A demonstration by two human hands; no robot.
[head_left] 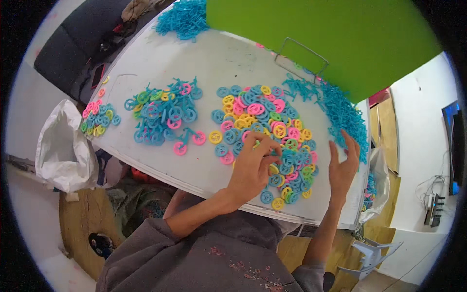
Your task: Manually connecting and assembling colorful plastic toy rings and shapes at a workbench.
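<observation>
Small plastic wheels (255,109) in blue, yellow, pink and green lie in a loose pile on the white table (194,165). Over the near-left part of that pile is my left hand (250,168), its fingers curled together; a bit of blue shows by the fingertips, but what they hold is hidden. My right hand (343,168) is at the right, thumb and fingers apart, with its fingertips at the edge of a heap of thin blue plastic stems (343,109). Left of the wheels sits a cluster of wheels joined to blue stems (163,114).
A green panel (311,39) stands at the back, with a bent metal wire frame (301,56) before it. More blue stems (182,19) lie at the far left. A white sack (65,146) hangs by the left edge, another bag (377,185) by the right.
</observation>
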